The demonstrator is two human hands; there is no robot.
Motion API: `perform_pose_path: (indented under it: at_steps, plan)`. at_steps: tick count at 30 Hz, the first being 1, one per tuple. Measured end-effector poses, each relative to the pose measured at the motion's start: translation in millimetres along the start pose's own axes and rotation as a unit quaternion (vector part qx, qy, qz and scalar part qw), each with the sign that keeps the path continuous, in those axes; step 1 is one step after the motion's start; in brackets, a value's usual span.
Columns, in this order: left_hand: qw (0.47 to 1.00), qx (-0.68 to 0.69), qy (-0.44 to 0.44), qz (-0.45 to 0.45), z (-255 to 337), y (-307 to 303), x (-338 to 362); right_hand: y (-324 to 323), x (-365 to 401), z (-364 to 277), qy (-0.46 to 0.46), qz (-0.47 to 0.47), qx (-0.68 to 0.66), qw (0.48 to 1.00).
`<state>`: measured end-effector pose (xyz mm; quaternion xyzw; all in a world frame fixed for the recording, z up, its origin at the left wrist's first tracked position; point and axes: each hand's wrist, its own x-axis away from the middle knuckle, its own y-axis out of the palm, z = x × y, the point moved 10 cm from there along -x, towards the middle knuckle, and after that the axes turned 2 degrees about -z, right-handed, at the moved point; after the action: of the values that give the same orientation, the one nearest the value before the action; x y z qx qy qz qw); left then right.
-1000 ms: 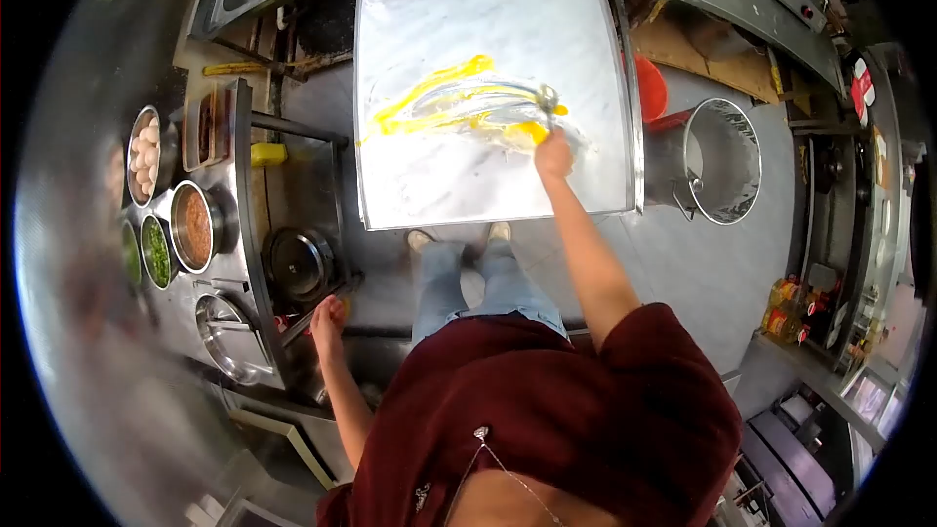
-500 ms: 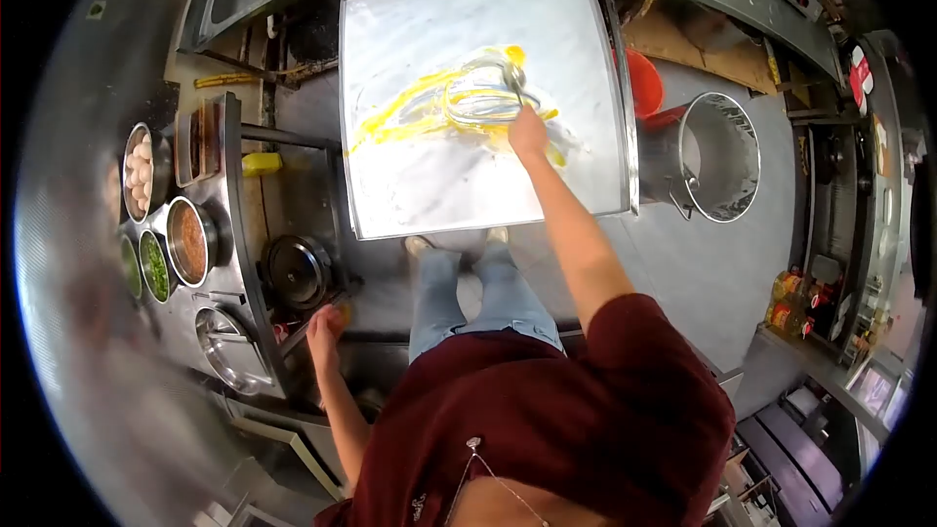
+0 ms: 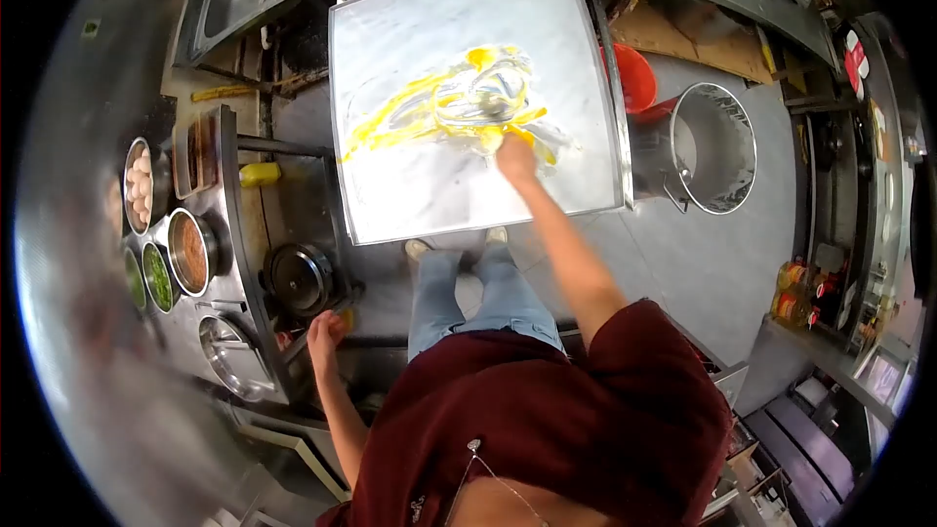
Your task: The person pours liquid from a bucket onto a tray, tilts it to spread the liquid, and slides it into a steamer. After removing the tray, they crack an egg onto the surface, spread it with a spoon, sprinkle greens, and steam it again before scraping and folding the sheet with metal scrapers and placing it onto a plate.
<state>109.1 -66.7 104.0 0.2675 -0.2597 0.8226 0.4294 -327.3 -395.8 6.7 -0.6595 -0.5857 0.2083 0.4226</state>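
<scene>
My right hand (image 3: 515,158) is closed round the handle of a metal spoon (image 3: 496,107), blurred by motion, its end down in the yellow egg (image 3: 478,59). The egg is smeared in streaks and loops across a thin white batter layer (image 3: 420,195) that covers a wide square tray (image 3: 625,176). Low on the left, my left hand (image 3: 326,330) hangs beside the corner of the steel side table, fingers curled in. A small orange-yellow patch shows at its fingertips; I cannot tell what it is.
The steel side table (image 3: 220,307) on the left bears a bowl of eggs (image 3: 140,185), a bowl of brown filling (image 3: 190,252), chopped greens (image 3: 156,276) and a round metal pan (image 3: 234,356). Right of the tray stand a red bucket (image 3: 636,78) and a large metal pail (image 3: 717,146).
My right hand has swept slightly left and towards me with the spoon, and the egg streaks have shifted shape. My left hand stays almost where it was. The whole view has tilted slightly.
</scene>
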Motion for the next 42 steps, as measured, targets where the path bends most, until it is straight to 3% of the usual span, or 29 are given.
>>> perform_pose_path:
  at_steps: [1, 3, 5, 7, 11, 15, 19, 22, 25, 27, 29, 32, 34, 38, 40, 42]
  plan:
    - [1.000, -0.012, -0.007, 0.002, -6, -3, 0, -7, -11, 16, 0.019, -0.063, 0.013, 0.998]
    - [0.999, -0.029, -0.020, 0.003, -17, -5, -1, -46, -29, 20, 0.090, -0.049, 0.025, 0.994]
    - [0.999, -0.040, -0.030, 0.001, -23, -4, -5, -45, -56, 2, 0.054, -0.015, -0.023, 0.998]
    - [0.997, -0.064, -0.031, -0.008, -16, 4, -4, -13, -75, -32, 0.011, -0.045, 0.014, 0.999]
    - [0.999, -0.038, 0.018, -0.027, 15, 21, 12, 26, -39, -84, 0.026, -0.164, -0.044, 0.985]
    - [0.998, -0.048, 0.000, 0.032, -1, -2, 8, 55, 29, -96, -0.081, -0.254, 0.028, 0.963]
    - [0.996, -0.088, -0.017, -0.005, -9, 2, 14, 37, 24, -70, -0.032, -0.211, 0.016, 0.977]
    - [0.994, -0.110, 0.012, -0.005, -3, 12, 10, 15, 7, -15, 0.003, -0.087, -0.016, 0.996]
    - [0.990, -0.133, 0.034, -0.020, -1, 14, 5, -20, 41, 57, 0.073, 0.002, -0.007, 0.997]
    - [0.988, -0.146, 0.034, -0.022, 2, 17, 5, -55, 72, 67, 0.123, 0.035, -0.014, 0.992]
    - [0.987, -0.153, 0.034, -0.023, 1, 14, 3, -24, 87, 66, 0.075, 0.016, -0.014, 0.997]
    - [0.988, -0.143, 0.034, -0.036, -12, 12, -7, 22, 100, 18, -0.003, -0.038, 0.012, 0.999]
    - [0.988, -0.136, 0.037, -0.064, -11, 15, -7, 21, 92, 4, 0.002, -0.041, -0.014, 0.999]
    - [0.983, -0.184, 0.026, 0.003, 0, 11, 12, 39, 66, -26, 0.043, -0.041, -0.032, 0.998]
    - [0.981, -0.192, -0.004, 0.017, -10, 7, 18, 80, 72, -74, -0.040, -0.101, -0.023, 0.994]
    - [0.989, -0.147, 0.000, 0.003, -24, 2, 15, 105, 75, -117, -0.058, -0.196, -0.021, 0.979]
